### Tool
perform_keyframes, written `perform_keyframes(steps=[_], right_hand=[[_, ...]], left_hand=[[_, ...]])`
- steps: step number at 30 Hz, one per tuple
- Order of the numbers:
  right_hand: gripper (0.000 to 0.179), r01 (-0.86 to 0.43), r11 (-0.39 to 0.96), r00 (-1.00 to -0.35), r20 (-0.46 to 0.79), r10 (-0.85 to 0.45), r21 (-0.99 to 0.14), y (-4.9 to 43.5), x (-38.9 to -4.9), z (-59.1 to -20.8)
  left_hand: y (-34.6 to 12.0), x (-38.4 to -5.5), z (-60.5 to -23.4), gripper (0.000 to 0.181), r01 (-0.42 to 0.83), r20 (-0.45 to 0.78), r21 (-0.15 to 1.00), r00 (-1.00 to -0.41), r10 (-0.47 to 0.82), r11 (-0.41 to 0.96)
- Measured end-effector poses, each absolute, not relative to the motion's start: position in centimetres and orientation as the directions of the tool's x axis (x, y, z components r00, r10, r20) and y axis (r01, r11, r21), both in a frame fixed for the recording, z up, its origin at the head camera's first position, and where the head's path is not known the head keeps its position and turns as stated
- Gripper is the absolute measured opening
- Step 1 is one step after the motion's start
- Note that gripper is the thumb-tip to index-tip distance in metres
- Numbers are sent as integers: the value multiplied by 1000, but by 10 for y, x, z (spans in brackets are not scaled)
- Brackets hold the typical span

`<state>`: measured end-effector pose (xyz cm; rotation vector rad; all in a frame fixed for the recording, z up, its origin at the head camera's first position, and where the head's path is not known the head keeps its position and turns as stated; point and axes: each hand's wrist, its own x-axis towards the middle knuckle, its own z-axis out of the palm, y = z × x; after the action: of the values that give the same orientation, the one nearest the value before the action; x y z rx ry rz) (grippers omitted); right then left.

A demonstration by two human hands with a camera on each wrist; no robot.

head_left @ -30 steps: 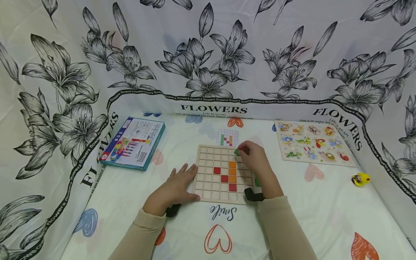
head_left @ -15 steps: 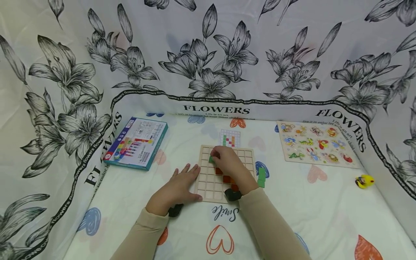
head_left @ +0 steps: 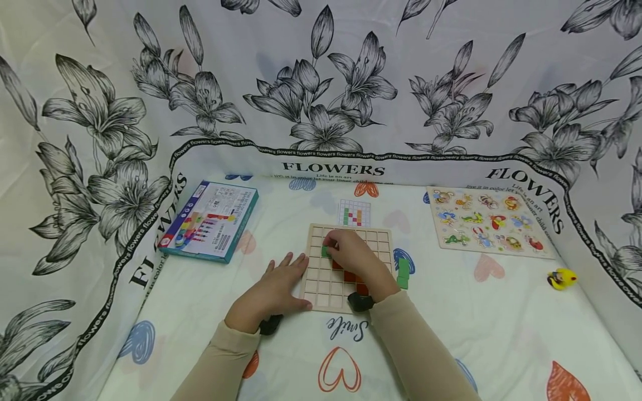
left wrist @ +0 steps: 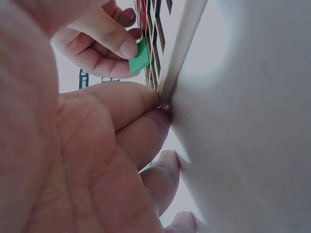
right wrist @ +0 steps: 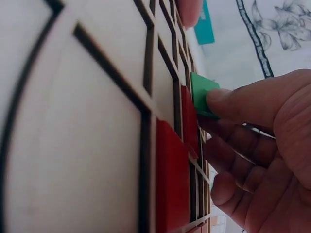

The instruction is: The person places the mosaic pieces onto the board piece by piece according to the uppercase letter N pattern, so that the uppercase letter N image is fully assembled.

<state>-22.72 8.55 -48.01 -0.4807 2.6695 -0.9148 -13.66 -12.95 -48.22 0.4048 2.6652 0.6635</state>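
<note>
The right hand (head_left: 353,253) pinches a small green square (right wrist: 203,94) between thumb and finger. The green square is over the far left part of the wooden board (head_left: 326,289), and it is tipped up on its edge. I cannot tell if it touches the bottom of a little box. Red squares (right wrist: 172,177) sit in the board, partly under the right arm.

The left hand (head_left: 273,292) holds nothing. Its fingers are spread wide, and some of them touch the left edge of the board.

More green squares (head_left: 403,273) lie in a short row on the cloth (head_left: 281,362), just beside the board's right edge. A little card (head_left: 355,213) with a colored picture lies just past the far edge. A flat blue box (head_left: 210,223) lies on the left. On the right is a bug puzzle (head_left: 491,223), and near it is a yellow toy (head_left: 562,278). Black flowers cover the white curtain (head_left: 321,100) behind.
</note>
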Motion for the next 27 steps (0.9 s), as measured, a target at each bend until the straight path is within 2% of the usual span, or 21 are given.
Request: perform_keyframes(steps=[11, 19, 23, 27], right_hand=[[10, -280, 801, -920, -90, -381, -529, 83, -227, -485], [17, -235, 753, -930, -83, -358, -615, 97, -219, -473], [20, -229, 719, -946, -24, -323, -657, 120, -213, -462], [20, -211, 730, -964, 15, -265, -650, 151, -210, -459]], left_hand=[[-129, -136, -482, 106, 196, -271, 494, -891, 364, 847], [-128, -136, -482, 106, 195, -273, 490, -891, 362, 849], [-128, -137, -483, 107, 180, -286, 485, -892, 349, 856], [-128, -138, -484, 107, 170, -289, 488, -894, 342, 856]])
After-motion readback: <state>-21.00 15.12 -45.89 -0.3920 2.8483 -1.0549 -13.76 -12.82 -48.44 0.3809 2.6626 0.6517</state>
